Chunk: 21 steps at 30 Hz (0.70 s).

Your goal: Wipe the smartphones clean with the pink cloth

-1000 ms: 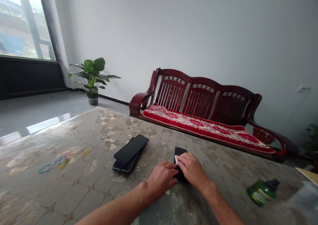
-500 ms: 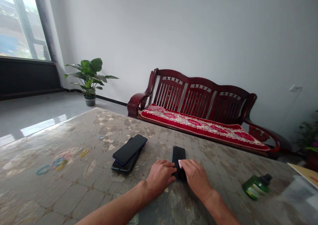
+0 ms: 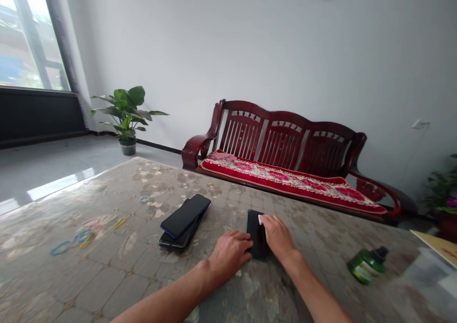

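Observation:
A black phone lies flat on the patterned table. My left hand rests against its near left edge, fingers curled on the phone's side. My right hand lies on the phone's right part, fingers pressed together over a small white piece at its fingertips, near the phone's far end. Two more dark phones are stacked one on the other to the left of my hands.
Several coloured rubber bands lie scattered at the table's left. A green bottle lies on its side at the right. A dark red wooden bench with a red cushion stands behind the table, and a potted plant by the window.
My right hand has slid with the white piece along the phone toward its far end. My left hand stays at the phone's near edge. The view has shifted slightly.

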{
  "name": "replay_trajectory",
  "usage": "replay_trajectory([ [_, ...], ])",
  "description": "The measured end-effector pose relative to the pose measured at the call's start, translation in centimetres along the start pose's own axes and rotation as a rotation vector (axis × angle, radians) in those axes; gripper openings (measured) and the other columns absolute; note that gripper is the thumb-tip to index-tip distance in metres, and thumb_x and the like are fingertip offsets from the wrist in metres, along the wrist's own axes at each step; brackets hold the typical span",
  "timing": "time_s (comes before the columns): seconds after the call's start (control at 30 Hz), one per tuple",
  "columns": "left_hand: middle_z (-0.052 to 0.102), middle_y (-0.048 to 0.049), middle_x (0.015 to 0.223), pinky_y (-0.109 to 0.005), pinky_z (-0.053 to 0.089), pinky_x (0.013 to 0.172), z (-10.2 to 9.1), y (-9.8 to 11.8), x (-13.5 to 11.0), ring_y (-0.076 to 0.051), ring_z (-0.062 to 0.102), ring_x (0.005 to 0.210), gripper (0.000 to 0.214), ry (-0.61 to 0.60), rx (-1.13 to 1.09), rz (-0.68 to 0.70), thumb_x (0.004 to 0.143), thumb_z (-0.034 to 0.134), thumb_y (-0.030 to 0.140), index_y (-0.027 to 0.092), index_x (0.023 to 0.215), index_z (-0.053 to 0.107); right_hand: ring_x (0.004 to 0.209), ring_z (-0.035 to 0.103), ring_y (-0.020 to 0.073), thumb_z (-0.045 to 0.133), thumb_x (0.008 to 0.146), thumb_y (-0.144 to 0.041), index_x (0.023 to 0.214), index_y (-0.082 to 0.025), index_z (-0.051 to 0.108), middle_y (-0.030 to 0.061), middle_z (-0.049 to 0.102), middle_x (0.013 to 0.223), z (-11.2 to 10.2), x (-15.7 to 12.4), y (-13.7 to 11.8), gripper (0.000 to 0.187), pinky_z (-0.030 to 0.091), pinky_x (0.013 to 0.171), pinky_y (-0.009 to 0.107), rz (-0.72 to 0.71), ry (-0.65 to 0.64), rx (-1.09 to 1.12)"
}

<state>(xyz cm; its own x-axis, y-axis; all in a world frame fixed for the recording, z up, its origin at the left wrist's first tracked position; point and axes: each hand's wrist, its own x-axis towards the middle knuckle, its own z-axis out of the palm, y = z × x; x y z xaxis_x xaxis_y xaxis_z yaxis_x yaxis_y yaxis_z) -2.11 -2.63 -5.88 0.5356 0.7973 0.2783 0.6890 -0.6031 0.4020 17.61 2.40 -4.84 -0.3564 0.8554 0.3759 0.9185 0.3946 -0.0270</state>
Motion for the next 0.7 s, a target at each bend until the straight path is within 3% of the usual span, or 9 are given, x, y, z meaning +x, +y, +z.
replay_trajectory([
  [0.1, 0.069, -0.0041, 0.121, -0.035, 0.048, 0.097, 0.1, 0.0, 0.0, -0.024, 0.065, 0.106, 0.022, 0.010, -0.007, -0.004, 0.085, 0.069, 0.023, 0.026, 0.107, 0.073, 0.095, 0.061, 0.0209, 0.043, 0.089, -0.002, 0.096, -0.021, 0.069, 0.0053, 0.071, 0.100, -0.6, -1.2, -0.4, 0.032, 0.046, 0.084, 0.030, 0.017, -0.043, 0.038],
  [0.27, 0.069, -0.0038, 0.120, -0.035, 0.048, 0.097, 0.2, -0.1, 0.0, -0.023, 0.064, 0.107, 0.021, 0.023, -0.015, 0.000, 0.086, 0.068, 0.022, 0.025, 0.106, 0.073, 0.099, 0.059, 0.0193, 0.041, 0.090, -0.003, 0.109, -0.020, 0.066, 0.0058, 0.069, 0.108, -1.2, -4.2, -1.5, 0.036, 0.043, 0.087, 0.028, -0.032, -0.047, 0.108],
  [0.53, 0.069, -0.0039, 0.121, -0.033, 0.049, 0.096, 0.0, -0.2, -0.1, -0.023, 0.065, 0.106, 0.022, 0.023, 0.005, 0.020, 0.088, 0.066, 0.023, 0.024, 0.109, 0.072, 0.093, 0.058, 0.0214, 0.042, 0.091, -0.005, 0.095, -0.020, 0.069, 0.0060, 0.071, 0.100, -1.3, -0.8, -1.6, 0.031, 0.041, 0.084, 0.031, 0.042, -0.078, 0.027],
  [0.7, 0.068, -0.0023, 0.122, -0.033, 0.047, 0.098, -0.1, -0.2, -0.1, -0.022, 0.063, 0.108, 0.024, 0.016, 0.011, 0.036, 0.089, 0.064, 0.021, 0.025, 0.111, 0.071, 0.092, 0.056, 0.0213, 0.045, 0.092, -0.008, 0.093, -0.021, 0.068, 0.0046, 0.069, 0.094, -2.2, -2.9, -3.2, 0.027, 0.039, 0.082, 0.030, -0.009, -0.081, 0.049],
])
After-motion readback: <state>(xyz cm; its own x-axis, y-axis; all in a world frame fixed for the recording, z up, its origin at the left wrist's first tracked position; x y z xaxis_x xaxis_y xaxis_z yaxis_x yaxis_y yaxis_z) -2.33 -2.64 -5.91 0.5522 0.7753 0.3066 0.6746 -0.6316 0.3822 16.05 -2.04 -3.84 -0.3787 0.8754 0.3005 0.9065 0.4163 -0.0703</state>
